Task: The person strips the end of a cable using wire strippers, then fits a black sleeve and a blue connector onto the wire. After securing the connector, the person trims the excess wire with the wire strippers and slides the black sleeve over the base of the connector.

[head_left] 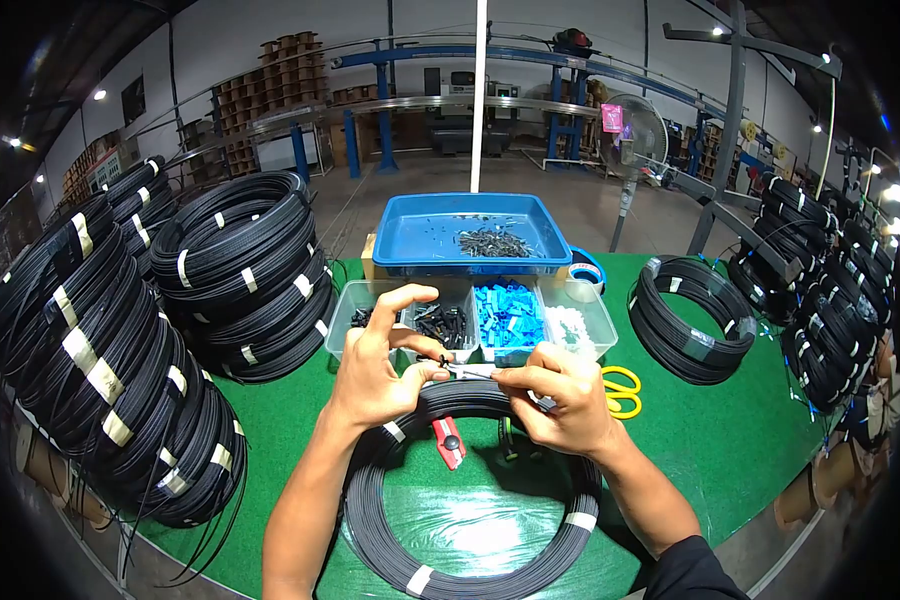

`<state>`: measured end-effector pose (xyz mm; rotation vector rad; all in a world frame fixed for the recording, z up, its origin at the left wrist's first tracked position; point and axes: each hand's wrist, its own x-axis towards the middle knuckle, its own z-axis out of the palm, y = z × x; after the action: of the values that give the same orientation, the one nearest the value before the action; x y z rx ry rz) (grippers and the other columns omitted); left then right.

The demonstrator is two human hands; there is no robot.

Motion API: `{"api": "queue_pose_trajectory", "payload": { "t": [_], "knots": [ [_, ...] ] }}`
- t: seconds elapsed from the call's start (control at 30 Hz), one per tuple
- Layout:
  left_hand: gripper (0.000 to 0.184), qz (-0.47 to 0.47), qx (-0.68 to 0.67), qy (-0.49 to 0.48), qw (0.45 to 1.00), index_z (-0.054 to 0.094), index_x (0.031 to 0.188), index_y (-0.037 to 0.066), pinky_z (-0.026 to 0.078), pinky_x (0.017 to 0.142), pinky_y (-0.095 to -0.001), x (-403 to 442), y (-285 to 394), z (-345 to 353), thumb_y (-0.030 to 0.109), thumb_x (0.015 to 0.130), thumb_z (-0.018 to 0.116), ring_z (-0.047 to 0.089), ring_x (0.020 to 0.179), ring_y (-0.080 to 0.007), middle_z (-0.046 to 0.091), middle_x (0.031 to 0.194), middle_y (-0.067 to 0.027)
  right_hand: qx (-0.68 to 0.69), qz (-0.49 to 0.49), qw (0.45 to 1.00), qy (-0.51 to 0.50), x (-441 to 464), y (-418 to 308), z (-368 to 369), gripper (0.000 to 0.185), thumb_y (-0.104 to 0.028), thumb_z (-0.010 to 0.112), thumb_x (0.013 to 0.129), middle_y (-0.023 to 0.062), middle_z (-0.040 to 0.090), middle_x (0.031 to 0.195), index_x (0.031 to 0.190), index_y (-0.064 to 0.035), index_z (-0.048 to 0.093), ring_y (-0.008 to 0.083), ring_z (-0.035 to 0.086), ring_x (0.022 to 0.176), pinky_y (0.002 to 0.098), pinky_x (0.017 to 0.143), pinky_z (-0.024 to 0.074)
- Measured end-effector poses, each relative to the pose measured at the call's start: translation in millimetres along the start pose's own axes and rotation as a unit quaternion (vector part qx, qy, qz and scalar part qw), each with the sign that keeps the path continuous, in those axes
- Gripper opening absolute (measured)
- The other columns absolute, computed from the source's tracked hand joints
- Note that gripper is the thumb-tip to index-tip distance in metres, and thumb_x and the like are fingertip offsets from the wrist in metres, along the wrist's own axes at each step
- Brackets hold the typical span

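Observation:
My left hand [375, 375] pinches a small black piece [442, 362] between thumb and index finger, its other fingers raised. Facing it, my right hand [565, 400] grips a slim whitish piece [473, 370]; the two pieces meet or nearly meet. What exactly they are is too small to tell. Both hands are over the far rim of a black cable coil [370, 510] bound with white tape. Inside that coil lies a red tool with a black knob [449, 445]. Yellow scissor handles [622, 392] show beside my right hand.
Beyond my hands, a clear divided box [602, 320] holds black parts, blue connectors [510, 315] and white bits [568, 325]. Behind it is a blue tray [410, 235] with black scraps. Cable coils stack at left [235, 260] and right [695, 320] on the green table [710, 455].

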<state>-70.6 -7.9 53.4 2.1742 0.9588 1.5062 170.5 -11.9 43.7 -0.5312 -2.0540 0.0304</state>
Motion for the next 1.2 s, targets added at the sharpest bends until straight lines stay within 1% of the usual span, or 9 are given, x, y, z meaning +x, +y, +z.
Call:
{"api": "queue_pose_trajectory", "payload": {
  "t": [0.2,0.27,0.37,0.47,0.67,0.87,0.97,1.03,1.2],
  "knots": [
    [0.071,0.005,0.012,-0.002,1.0,0.043,0.131,0.002,0.058,0.078,-0.0316,0,2,0,-0.013,0.065,0.064,0.075,0.079,-0.0218,0.073,0.078,-0.0141,0.006,0.002,1.0,0.006,0,-1,0,0.034,0.004,0.074,0.065,0.0049,0.054,0.067,0.098,-0.0067,0.076,0.0185,0.053,0.055,0.0315,0.05,0.0411],
    [0.071,0.007,0.014,0.0,1.0,0.044,0.131,0.002,0.058,0.078,-0.0312,0,2,1,-0.012,0.065,0.065,0.075,0.078,-0.0213,0.074,0.077,-0.0134,0.008,0.005,1.0,-0.021,1,-3,-3,0.032,0.004,0.07,0.07,0.0081,0.052,0.071,0.102,-0.0034,0.072,0.0228,0.056,0.06,0.035,0.054,0.0453],
    [0.069,0.015,0.019,0.005,1.0,0.045,0.129,0.002,0.057,0.078,-0.0302,-1,2,2,-0.011,0.065,0.066,0.075,0.078,-0.0201,0.074,0.077,-0.0128,0.014,0.01,1.0,-0.022,1,-3,-2,0.033,0.004,0.07,0.07,0.0085,0.052,0.072,0.102,-0.0031,0.072,0.0228,0.055,0.06,0.0349,0.055,0.0453],
    [0.069,-0.005,-0.002,0.017,1.0,0.049,0.129,0.007,0.054,0.085,-0.0319,-2,2,5,-0.009,0.066,0.072,0.076,0.078,-0.0238,0.075,0.077,-0.0104,0.019,0.018,0.999,-0.025,1,-3,-3,0.033,0.004,0.07,0.071,0.0087,0.051,0.072,0.103,-0.0032,0.072,0.0225,0.055,0.061,0.0348,0.055,0.0454],
    [0.056,-0.033,-0.014,0.043,0.998,0.054,0.118,0.004,0.054,0.087,-0.0328,-4,5,13,-0.01,0.066,0.07,0.076,0.08,-0.0236,0.075,0.076,-0.0111,0.026,0.015,0.999,-0.028,-1,-5,0,0.033,0.002,0.07,0.072,0.0083,0.05,0.072,0.104,-0.0038,0.072,0.022,0.054,0.061,0.0343,0.056,0.0459],
    [0.045,0.003,0.031,0.057,0.998,0.059,0.106,0.006,0.05,0.088,-0.0326,-5,-1,17,-0.007,0.065,0.073,0.075,0.078,-0.02,0.075,0.077,-0.0072,0.026,0.021,0.999,-0.036,-1,-4,-2,0.036,0.001,0.069,0.072,0.0075,0.049,0.073,0.107,-0.0059,0.073,0.0215,0.053,0.061,0.034,0.057,0.0465],
    [0.039,0.005,0.046,0.051,0.998,0.062,0.1,0.008,0.048,0.088,-0.0328,-5,1,18,-0.006,0.065,0.074,0.075,0.078,-0.0185,0.075,0.077,-0.0052,0.022,0.018,0.999,-0.037,-1,-3,-1,0.039,0.001,0.069,0.072,0.0074,0.048,0.074,0.109,-0.0077,0.074,0.0212,0.053,0.06,0.034,0.056,0.0461],
    [0.032,0.02,0.062,0.048,0.997,0.062,0.094,-0.001,0.059,0.068,-0.0284,-6,4,19,-0.015,0.067,0.067,0.074,0.076,-0.0185,0.074,0.085,-0.012,0.015,0.021,0.999,-0.036,-2,-3,0,0.038,0.0,0.07,0.072,0.007,0.048,0.073,0.109,-0.0082,0.074,0.0206,0.052,0.059,0.0338,0.055,0.0455],
    [0.028,0.039,0.098,0.052,0.993,0.065,0.089,0.001,0.056,0.074,-0.0296,-5,11,18,-0.012,0.065,0.07,0.074,0.073,-0.019,0.074,0.08,-0.0091,0.004,0.028,1.0,-0.009,-3,-2,5,0.034,-0.003,0.074,0.073,0.0057,0.048,0.069,0.106,-0.009,0.076,0.0185,0.05,0.056,0.0332,0.051,0.0431]
  ]
}}
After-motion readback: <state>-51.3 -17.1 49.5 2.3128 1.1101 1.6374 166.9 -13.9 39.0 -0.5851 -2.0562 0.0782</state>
